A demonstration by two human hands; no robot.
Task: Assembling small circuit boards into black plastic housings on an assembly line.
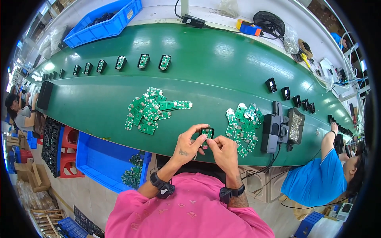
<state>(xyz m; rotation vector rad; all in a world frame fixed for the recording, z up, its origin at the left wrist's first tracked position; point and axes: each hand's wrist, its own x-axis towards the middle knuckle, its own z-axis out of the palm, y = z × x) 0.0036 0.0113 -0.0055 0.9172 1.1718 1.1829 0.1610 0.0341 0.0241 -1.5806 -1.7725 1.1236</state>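
Note:
Close to the near edge of the green bench, both my hands hold a small black plastic housing (pixel 212 130) with a green circuit board (pixel 206 132) at its opening. My left hand (pixel 186 146) is closed around the housing's left side, thumb on the board. On the other side my right hand (pixel 224 152) grips too, its thumb pressing at the lower part; the fingers beneath are hidden. A loose pile of green circuit boards (pixel 151 111) lies to the left of my hands, and a second pile of boards (pixel 244 125) lies just right of them.
A grey-black device (pixel 271 133) and a tray of small metal parts (pixel 295 126) stand at right. Board-filled housings (pixel 143 61) line the far left; black housings (pixel 285 93) run right. A blue bin (pixel 103 158) sits below the bench. A co-worker in blue (pixel 317 180) works at right.

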